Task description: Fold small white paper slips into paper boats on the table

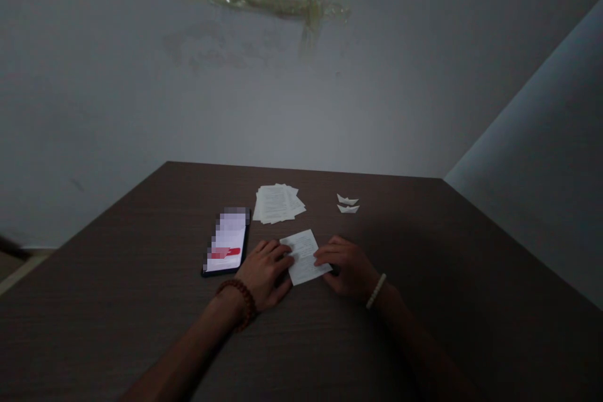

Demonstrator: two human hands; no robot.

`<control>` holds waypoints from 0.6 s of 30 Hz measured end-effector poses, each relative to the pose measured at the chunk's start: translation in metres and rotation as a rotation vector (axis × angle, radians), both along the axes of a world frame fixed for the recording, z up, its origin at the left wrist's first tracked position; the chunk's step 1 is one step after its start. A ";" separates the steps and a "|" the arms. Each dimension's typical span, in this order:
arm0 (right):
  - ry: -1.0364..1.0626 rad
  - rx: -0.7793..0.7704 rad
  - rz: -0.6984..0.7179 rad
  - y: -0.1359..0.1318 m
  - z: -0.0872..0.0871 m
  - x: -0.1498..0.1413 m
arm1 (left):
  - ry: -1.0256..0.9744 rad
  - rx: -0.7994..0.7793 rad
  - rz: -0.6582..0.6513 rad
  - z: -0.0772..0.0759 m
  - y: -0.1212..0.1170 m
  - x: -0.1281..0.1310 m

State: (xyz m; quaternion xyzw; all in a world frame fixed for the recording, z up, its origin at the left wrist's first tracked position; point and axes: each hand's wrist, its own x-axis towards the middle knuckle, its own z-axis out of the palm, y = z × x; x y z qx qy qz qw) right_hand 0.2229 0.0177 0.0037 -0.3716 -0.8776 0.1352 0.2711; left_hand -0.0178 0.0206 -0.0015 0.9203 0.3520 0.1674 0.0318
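Through my head camera I view a dark brown, wood-grained table [141, 232]. On it I read the left hand [264, 270] at the left edge of the sheet, fingertips close together on its face, thumb set apart near the lower left corner. The right hand [351, 267] lies over the right edge, fingers bent and near one another; I cannot tell whether either thumb clamps the paper from below.

Beyond the left hand's outer side lies a black-framed phone [238, 239] with a lit screen. Ahead of it and to its right is an uneven stack of white printed papers [276, 202]. The sheet, a small, flat, four-sided piece of white printed paper [302, 250], lies on the table between the hands, nearer me than the stack. Smallest are two folded white paper boats [347, 201], set one just behind the other at far right of the stack.

I judge the sheet very light, thin and flexible: stiff enough to lie flat, easily creased or torn, and prone to slide on the smooth surface. I rate opposite edges or corners as the best hold points, using flat, light fingertip pressure; squeezing the middle could buckle it.
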 end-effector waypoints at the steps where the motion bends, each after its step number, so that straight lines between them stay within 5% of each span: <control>1: 0.001 -0.001 0.003 0.000 0.000 0.000 | -0.011 -0.002 0.003 -0.001 0.000 0.000; 6: 0.056 0.012 -0.037 0.000 -0.002 -0.002 | -0.097 -0.053 0.038 0.000 0.001 0.001; 11: 0.134 -0.048 -0.260 0.004 -0.011 -0.006 | -0.220 -0.166 0.170 0.001 0.001 0.005; 18: 0.221 -0.202 -0.377 0.011 -0.030 -0.011 | -0.362 -0.217 0.289 -0.021 0.009 0.004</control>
